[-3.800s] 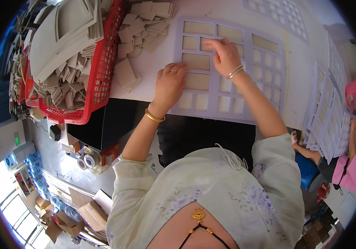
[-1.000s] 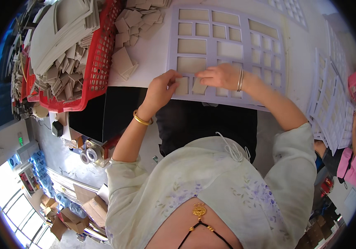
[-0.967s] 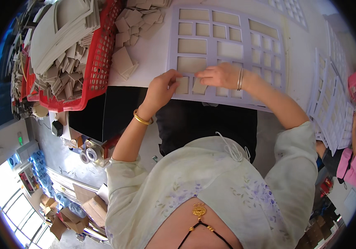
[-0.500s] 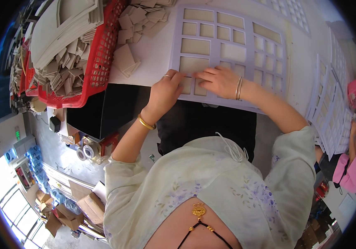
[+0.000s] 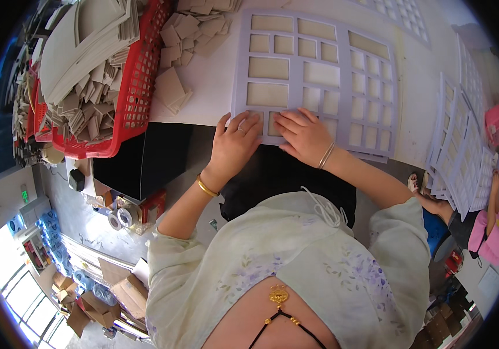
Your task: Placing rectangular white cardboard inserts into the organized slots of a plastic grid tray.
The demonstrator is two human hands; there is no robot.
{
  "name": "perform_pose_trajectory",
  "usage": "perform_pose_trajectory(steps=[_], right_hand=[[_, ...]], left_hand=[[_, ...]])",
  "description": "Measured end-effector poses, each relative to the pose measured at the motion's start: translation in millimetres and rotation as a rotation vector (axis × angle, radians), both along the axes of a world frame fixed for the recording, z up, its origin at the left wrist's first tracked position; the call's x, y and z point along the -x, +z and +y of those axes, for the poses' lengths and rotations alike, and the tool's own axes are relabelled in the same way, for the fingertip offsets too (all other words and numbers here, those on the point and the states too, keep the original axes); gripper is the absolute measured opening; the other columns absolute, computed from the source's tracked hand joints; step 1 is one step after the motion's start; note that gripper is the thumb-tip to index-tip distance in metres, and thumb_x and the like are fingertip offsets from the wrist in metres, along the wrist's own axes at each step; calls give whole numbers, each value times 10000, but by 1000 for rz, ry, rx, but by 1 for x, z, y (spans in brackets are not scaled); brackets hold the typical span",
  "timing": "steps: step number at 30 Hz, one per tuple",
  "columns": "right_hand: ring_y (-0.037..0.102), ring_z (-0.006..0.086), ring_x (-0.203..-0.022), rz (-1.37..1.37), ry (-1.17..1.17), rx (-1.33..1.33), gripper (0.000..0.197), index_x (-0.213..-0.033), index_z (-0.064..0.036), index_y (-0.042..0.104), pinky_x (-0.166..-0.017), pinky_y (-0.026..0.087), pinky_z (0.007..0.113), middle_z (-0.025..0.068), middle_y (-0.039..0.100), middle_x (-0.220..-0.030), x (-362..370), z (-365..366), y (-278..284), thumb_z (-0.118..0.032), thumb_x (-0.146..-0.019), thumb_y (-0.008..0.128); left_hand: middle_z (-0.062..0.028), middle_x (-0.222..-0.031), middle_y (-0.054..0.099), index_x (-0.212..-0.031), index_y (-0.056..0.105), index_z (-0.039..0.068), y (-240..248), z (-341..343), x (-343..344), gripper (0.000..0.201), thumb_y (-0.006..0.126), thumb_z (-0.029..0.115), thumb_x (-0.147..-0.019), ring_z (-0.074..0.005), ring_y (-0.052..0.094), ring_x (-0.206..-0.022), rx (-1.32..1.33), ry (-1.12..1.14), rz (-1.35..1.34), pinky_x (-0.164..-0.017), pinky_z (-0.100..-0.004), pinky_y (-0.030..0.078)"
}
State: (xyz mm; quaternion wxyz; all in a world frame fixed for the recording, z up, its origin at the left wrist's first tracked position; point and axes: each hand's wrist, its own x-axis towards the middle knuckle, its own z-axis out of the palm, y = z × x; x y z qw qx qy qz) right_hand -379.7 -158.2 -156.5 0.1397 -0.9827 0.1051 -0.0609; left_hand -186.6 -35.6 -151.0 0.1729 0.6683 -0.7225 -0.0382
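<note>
White tabletop (image 5: pixel 214 75): both flat, empty-gripped hands, left hand (image 5: pixel 235 145), right hand (image 5: pixel 304 136), hide the lilac grid sheet's (image 5: pixel 319 75) near edge.

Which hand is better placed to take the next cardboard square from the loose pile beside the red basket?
Probably the left. The left hand lies nearer the loose cardboard squares beside the red basket. The right hand rests on the lilac grid sheet, farther from them.
</note>
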Motion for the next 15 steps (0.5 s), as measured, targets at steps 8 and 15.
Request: perform_pose_trajectory(steps=[8,15], right_hand=[[408,201,-1287,103,-103,107,543,-1228,-38,549,-1098,254,447,70,466,-1384,-5,23,-1,-389,-822,629],[457,214,-1230,85,-113,-31,498,-1217,-63,552,-1068,289,450,69,522,-1310,-1,14,8,-332,-809,649]], left_hand=[[-36,-1227,583,-1105,609,108,-7,4,4,357,698,190,-769,-186,531,-1158,-1,6,-31,-1067,-441,306],[-63,-1246,570,-1130,590,89,1,2,-2,420,726,167,-741,-224,519,-1179,-62,-49,99,-1054,-416,331]])
